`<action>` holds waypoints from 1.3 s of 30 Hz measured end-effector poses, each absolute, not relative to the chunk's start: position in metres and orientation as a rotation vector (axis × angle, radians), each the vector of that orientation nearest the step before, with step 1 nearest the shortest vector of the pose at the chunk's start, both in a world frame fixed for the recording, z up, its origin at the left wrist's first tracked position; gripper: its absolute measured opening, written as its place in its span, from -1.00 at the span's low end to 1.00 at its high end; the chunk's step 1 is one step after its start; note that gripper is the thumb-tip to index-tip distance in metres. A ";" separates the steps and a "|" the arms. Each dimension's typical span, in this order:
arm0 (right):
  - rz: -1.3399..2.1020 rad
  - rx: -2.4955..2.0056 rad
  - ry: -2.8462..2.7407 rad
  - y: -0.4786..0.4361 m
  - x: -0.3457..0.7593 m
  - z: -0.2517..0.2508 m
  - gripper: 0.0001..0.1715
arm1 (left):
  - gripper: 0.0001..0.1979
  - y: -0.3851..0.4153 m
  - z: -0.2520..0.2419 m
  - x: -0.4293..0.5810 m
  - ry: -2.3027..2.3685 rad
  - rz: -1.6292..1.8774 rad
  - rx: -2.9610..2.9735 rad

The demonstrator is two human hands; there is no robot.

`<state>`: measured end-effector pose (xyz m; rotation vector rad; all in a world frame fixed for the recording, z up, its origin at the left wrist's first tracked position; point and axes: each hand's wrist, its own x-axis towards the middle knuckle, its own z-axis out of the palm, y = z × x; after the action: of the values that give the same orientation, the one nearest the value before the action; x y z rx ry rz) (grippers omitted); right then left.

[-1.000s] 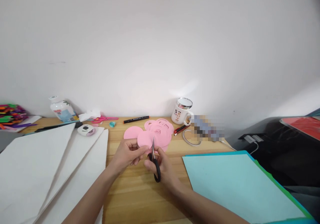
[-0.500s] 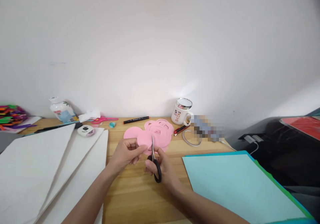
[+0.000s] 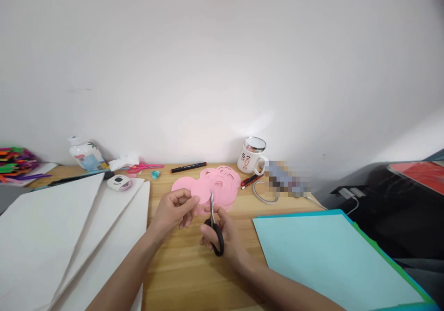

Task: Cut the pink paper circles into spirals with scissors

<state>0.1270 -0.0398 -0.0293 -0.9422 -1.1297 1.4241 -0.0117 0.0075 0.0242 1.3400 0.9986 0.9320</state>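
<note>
My left hand [image 3: 173,214] pinches a pink paper disc [image 3: 200,192] by its left edge, just above the wooden desk [image 3: 187,265]. My right hand [image 3: 222,234] grips black-handled scissors [image 3: 214,225], blades pointing away from me into the disc's lower edge. Behind the disc lies a pile of pink cut-out circles [image 3: 224,181], some with curved slits.
White paper sheets [image 3: 62,237] lie at left, a light-blue sheet on green card [image 3: 329,255] at right. Along the wall stand a bottle [image 3: 85,154], pink scissors [image 3: 144,166], a black marker [image 3: 189,167], a white mug [image 3: 251,156], a punch [image 3: 120,182] and coloured strips [image 3: 15,161]. A dark bag [image 3: 391,209] sits far right.
Both hands have barely moved. The scissors sit slightly lower and the disc has turned a little in my left hand.
</note>
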 end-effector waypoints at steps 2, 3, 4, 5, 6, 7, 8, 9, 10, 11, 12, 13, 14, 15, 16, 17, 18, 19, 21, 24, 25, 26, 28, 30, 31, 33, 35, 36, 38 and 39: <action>1.432 -0.932 -1.125 -0.040 0.126 -0.031 -0.46 | -0.71 0.006 0.025 -0.009 0.990 0.932 1.308; 1.435 -0.927 -1.123 -0.041 0.125 -0.031 -0.46 | -0.71 0.006 0.025 -0.008 0.994 0.936 1.300; 1.439 -0.926 -1.121 -0.041 0.124 -0.032 -0.47 | -0.71 0.005 0.026 -0.007 1.001 0.939 1.300; 1.442 -0.927 -1.120 -0.041 0.124 -0.032 -0.48 | -0.71 0.005 0.026 -0.007 1.009 0.938 1.307; 1.441 -0.930 -1.119 -0.041 0.124 -0.032 -0.49 | -0.71 0.004 0.027 -0.006 1.017 0.930 1.319; 1.436 -0.930 -1.121 -0.040 0.124 -0.032 -0.50 | -0.71 0.004 0.027 -0.006 1.024 0.917 1.332; 1.430 -0.926 -1.121 -0.040 0.125 -0.031 -0.52 | -0.71 0.004 0.027 -0.007 1.029 0.901 1.346; 1.421 -0.916 -1.115 -0.039 0.125 -0.031 -0.52 | -0.71 0.004 0.027 -0.007 1.029 0.885 1.359; 1.414 -0.901 -1.107 -0.038 0.126 -0.030 -0.51 | -0.70 0.004 0.027 -0.008 1.025 0.872 1.369; 1.408 -0.885 -1.095 -0.037 0.127 -0.029 -0.49 | -0.71 0.004 0.027 -0.009 1.018 0.862 1.377; 1.408 -0.873 -1.084 -0.036 0.128 -0.028 -0.47 | -0.71 0.004 0.026 -0.010 1.006 0.858 1.385; 1.410 -0.865 -1.077 -0.035 0.129 -0.028 -0.46 | -0.72 0.004 0.026 -0.011 0.995 0.857 1.391; 1.414 -0.859 -1.078 -0.034 0.129 -0.027 -0.46 | -0.72 0.004 0.026 -0.011 0.986 0.859 1.395; 1.418 -0.856 -1.083 -0.034 0.130 -0.027 -0.47 | -0.73 0.005 0.025 -0.012 0.983 0.864 1.395; 1.422 -0.854 -1.089 -0.034 0.130 -0.027 -0.48 | -0.73 0.005 0.025 -0.012 0.982 0.869 1.394; 1.422 -0.853 -1.091 -0.034 0.130 -0.027 -0.49 | -0.73 0.005 0.025 -0.013 0.983 0.872 1.392; 1.421 -0.855 -1.090 -0.034 0.130 -0.027 -0.49 | -0.73 0.005 0.025 -0.013 0.986 0.873 1.391; 1.418 -0.862 -1.085 -0.035 0.130 -0.027 -0.49 | -0.73 0.005 0.025 -0.013 0.990 0.873 1.390; 1.410 -0.885 -1.078 -0.035 0.129 -0.025 -0.49 | -0.72 0.005 0.025 -0.012 0.991 0.878 1.389; 1.401 -0.919 -1.085 -0.036 0.128 -0.023 -0.48 | -0.71 0.006 0.025 -0.012 0.982 0.893 1.379; 1.398 -0.930 -1.087 -0.036 0.128 -0.022 -0.47 | -0.71 0.006 0.025 -0.012 0.979 0.897 1.375; 1.397 -0.941 -1.089 -0.036 0.128 -0.021 -0.46 | -0.71 0.006 0.025 -0.012 0.977 0.899 1.372; 1.397 -0.961 -1.097 -0.036 0.128 -0.021 -0.45 | -0.71 0.006 0.026 -0.012 0.976 0.905 1.366; 1.395 -0.971 -1.109 -0.036 0.128 -0.021 -0.46 | -0.71 0.006 0.026 -0.012 0.974 0.910 1.357; 1.392 -0.971 -1.113 -0.037 0.128 -0.021 -0.46 | -0.71 0.006 0.027 -0.013 0.973 0.913 1.351; 1.385 -0.965 -1.119 -0.037 0.129 -0.022 -0.48 | -0.70 0.006 0.027 -0.013 0.974 0.918 1.341; 1.383 -0.960 -1.126 -0.037 0.129 -0.023 -0.48 | -0.70 0.006 0.026 -0.013 0.978 0.924 1.339; 1.386 -0.959 -1.131 -0.037 0.129 -0.024 -0.47 | -0.70 0.007 0.026 -0.014 0.979 0.928 1.340; 1.390 -0.953 -1.136 -0.037 0.129 -0.025 -0.46 | -0.70 0.007 0.025 -0.014 0.978 0.944 1.340; 1.394 -0.951 -1.136 -0.037 0.130 -0.025 -0.46 | -0.71 0.007 0.025 -0.014 0.976 0.956 1.337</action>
<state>0.1295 -0.0373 -0.0254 -0.9513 -1.1355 1.3935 -0.0141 0.0074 0.0252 1.3365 0.9755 0.9565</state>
